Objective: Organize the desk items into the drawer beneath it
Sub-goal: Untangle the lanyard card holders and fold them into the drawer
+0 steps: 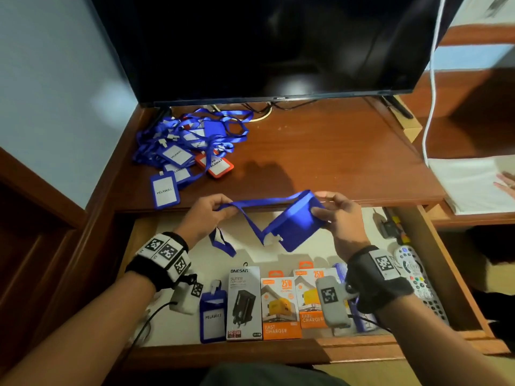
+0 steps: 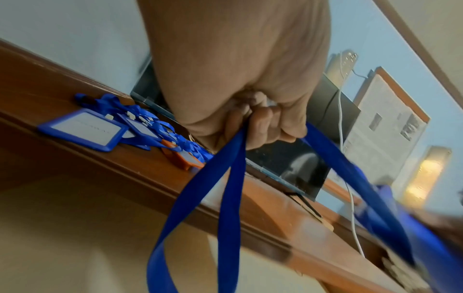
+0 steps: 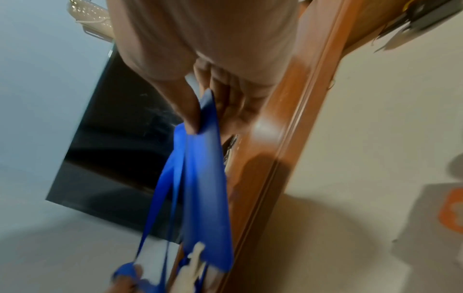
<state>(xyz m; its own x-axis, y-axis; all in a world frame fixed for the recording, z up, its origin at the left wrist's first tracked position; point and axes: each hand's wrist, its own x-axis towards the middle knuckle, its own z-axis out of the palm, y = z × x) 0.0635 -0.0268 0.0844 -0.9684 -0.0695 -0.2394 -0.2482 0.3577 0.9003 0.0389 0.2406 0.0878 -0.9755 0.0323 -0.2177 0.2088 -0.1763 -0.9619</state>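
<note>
A blue card holder (image 1: pixel 296 224) is pinched by the right hand (image 1: pixel 341 215), thumb on one face and fingers behind it, up over the open drawer (image 1: pixel 443 263). Its blue strap (image 1: pixel 259 203) is gripped in the curled fingers of the left hand (image 1: pixel 204 215), with a loop left dangling. A pile of holders (image 1: pixel 189 146) is still lying on the desk (image 1: pixel 334 157), and charger boxes (image 1: pixel 278 307) are lined up in the drawer.

You see a polished, glossy wooden desk (image 1: pixel 320 151), a woven cloth lanyard (image 1: pixel 262 203), and a matt plastic badge holder (image 1: pixel 299 222).
</note>
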